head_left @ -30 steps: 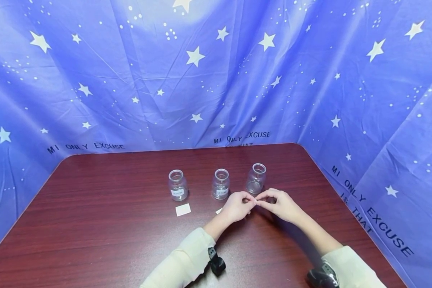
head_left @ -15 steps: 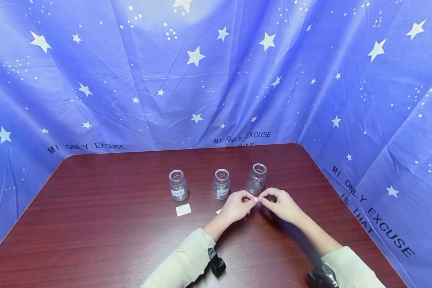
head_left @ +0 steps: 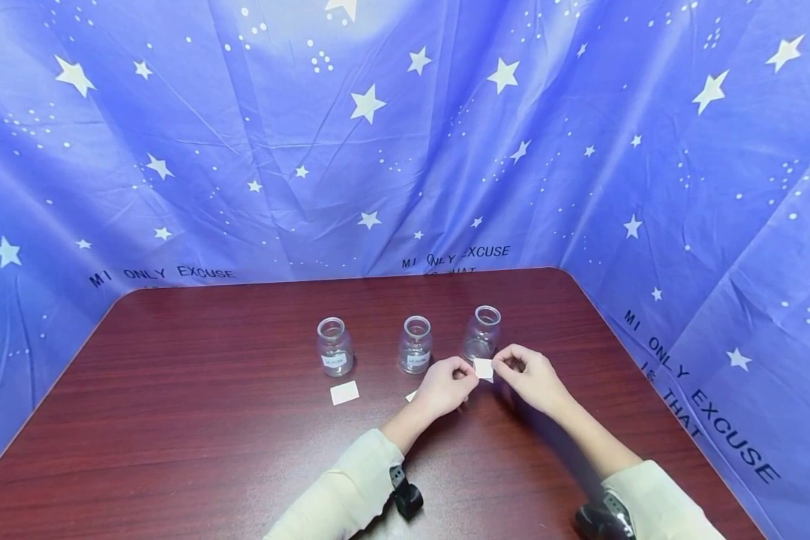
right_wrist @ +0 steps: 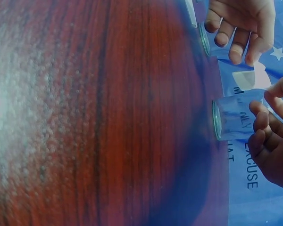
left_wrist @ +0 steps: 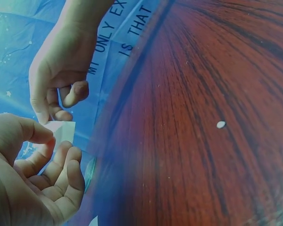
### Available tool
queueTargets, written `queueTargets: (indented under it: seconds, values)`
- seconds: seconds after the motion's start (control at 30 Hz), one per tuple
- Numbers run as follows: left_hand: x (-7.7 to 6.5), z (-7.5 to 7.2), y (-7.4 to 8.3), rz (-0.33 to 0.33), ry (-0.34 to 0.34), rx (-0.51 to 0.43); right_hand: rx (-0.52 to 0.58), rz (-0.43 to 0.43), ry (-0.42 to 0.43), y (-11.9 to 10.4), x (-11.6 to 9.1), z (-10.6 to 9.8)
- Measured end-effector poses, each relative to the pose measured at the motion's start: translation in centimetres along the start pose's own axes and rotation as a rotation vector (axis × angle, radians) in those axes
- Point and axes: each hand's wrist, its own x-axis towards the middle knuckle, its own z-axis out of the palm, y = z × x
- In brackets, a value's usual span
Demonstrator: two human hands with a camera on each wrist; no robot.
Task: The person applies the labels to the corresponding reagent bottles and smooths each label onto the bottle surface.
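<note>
A small white label sticker (head_left: 484, 369) is held between both hands, in front of the rightmost glass jar (head_left: 481, 335). My left hand (head_left: 448, 387) pinches its left side with thumb and forefinger. My right hand (head_left: 532, 379) pinches the right edge. In the right wrist view the sticker (right_wrist: 245, 80) looks creased or in two layers, part of it bent away near the left fingertips. That jar bears no label that I can see. The middle jar (head_left: 415, 343) and the left jar (head_left: 334, 346) stand upright, each with a white printed label on its front.
A white paper piece (head_left: 344, 393) lies before the left jar. Another paper piece (head_left: 410, 396) is mostly hidden behind my left hand. A tiny white oval speck (left_wrist: 220, 125) is on the dark red table (head_left: 175, 420). Blue star-printed cloth (head_left: 277, 135) hangs behind and beside the table.
The fingertips, nearly together earlier, have drawn apart as my right hand moved slightly right and up. Much more of the white sticker now shows between them; my left hand stays put.
</note>
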Motion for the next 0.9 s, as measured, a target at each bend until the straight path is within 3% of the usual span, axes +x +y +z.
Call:
queueTargets:
  seconds: [0.33,0.47,0.63,0.9]
  values:
    - [0.0,0.0,0.0,-0.019,0.013,0.025,0.126,0.079,0.048,-0.4,0.2,-0.6]
    - [0.0,-0.1,0.1,-0.017,0.021,0.052,0.179,0.120,0.052,-1.7,0.0,-1.0]
    - [-0.1,-0.1,0.2,-0.023,0.013,0.053,0.186,0.112,0.080,-3.0,-0.5,-1.5]
    - [-0.2,0.0,0.3,-0.029,-0.007,0.062,0.247,0.128,0.112,-0.3,0.1,-1.1]
